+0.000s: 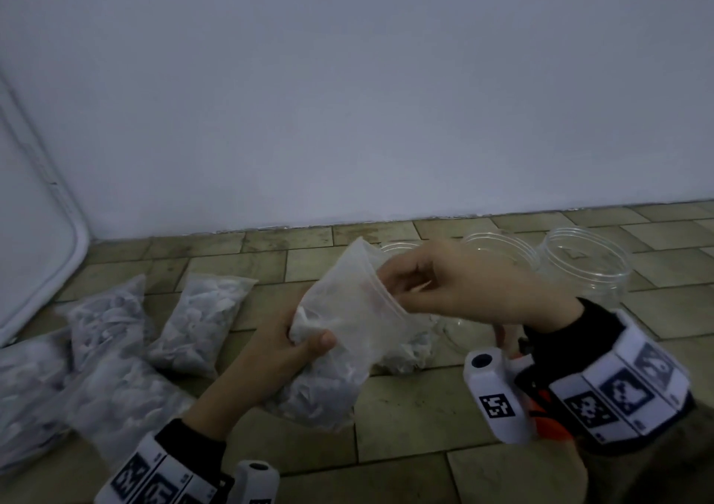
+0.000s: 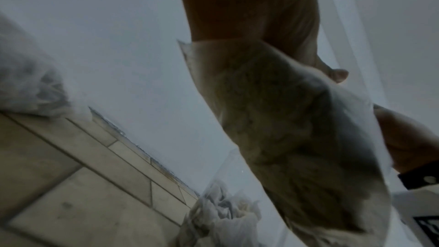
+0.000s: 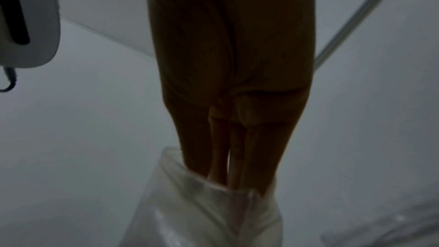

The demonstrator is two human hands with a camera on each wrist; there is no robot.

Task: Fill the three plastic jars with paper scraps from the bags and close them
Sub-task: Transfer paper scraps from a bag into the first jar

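I hold a clear zip bag (image 1: 347,329) of white paper scraps above the tiled floor. My left hand (image 1: 309,343) grips its middle from the left, thumb on the front. My right hand (image 1: 398,287) is at the bag's mouth. In the right wrist view its fingers (image 3: 225,157) go inside the bag (image 3: 190,213), tips hidden. The left wrist view shows the thumb outside the bag (image 2: 285,129). Three clear lidless jars stand behind. The nearest jar (image 1: 452,329), partly hidden by my hands, holds some scraps (image 2: 221,213). The middle jar (image 1: 502,250) and right jar (image 1: 587,268) look empty.
Several filled bags lie on the floor to the left, among them one (image 1: 204,318) beside the held bag and another (image 1: 108,310) further left. A white rounded panel (image 1: 38,233) leans at the far left. A pale wall (image 1: 347,98) runs behind the jars.
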